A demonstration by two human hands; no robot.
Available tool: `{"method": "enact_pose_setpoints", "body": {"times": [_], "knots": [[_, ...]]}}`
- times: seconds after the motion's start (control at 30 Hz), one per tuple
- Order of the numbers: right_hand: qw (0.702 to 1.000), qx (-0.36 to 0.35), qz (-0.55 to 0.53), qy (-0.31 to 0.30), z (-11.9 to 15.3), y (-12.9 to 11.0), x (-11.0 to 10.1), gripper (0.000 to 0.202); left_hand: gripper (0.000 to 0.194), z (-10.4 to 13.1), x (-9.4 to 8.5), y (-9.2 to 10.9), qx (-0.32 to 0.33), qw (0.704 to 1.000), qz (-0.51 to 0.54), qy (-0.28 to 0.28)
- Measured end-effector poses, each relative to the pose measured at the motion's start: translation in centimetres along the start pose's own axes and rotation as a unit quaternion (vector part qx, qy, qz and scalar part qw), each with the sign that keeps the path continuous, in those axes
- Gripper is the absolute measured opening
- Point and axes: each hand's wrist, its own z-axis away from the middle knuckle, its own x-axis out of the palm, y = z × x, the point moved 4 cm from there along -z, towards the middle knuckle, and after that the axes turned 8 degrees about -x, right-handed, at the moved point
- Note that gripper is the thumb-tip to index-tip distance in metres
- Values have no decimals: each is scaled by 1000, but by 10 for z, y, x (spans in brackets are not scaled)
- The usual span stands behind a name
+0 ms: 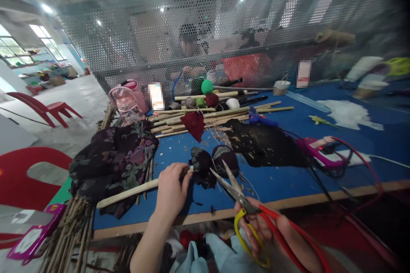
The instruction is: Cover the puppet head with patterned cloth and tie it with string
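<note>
My left hand (171, 190) grips a pale wooden stick (128, 193) that lies along the blue table (282, 179). The stick's far end carries a dark cloth-wrapped ball (201, 166). A second dark cloth ball (226, 158) lies just to its right. My right hand (259, 228) holds scissors (238, 194) with one yellow and one red handle. Their blades are apart and point up-left, toward the cloth balls.
A dark floral cloth (112, 158) lies at the left over a bundle of sticks (70, 230). Behind are more sticks (205, 117), a dark red cloth (194, 124), yarn balls (207, 86), black fabric (269, 145), a pink bag (128, 100) and cables (352, 158). People sit behind a perforated metal screen (224, 30).
</note>
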Motion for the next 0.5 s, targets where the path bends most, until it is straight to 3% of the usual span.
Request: {"method": "enact_pose_setpoints", "body": {"times": [0.2,0.4,0.5], "knots": [[996,-28,-63,-54,10,-13,13,85,18,4,1,2,15,998,-60,22],[994,-35,-68,-80,3,-15,6,90,14,12,-14,28,37,993,-101,48],[995,-35,-44,-80,5,-20,8,91,14,6,-16,25,38,995,-92,31]]}}
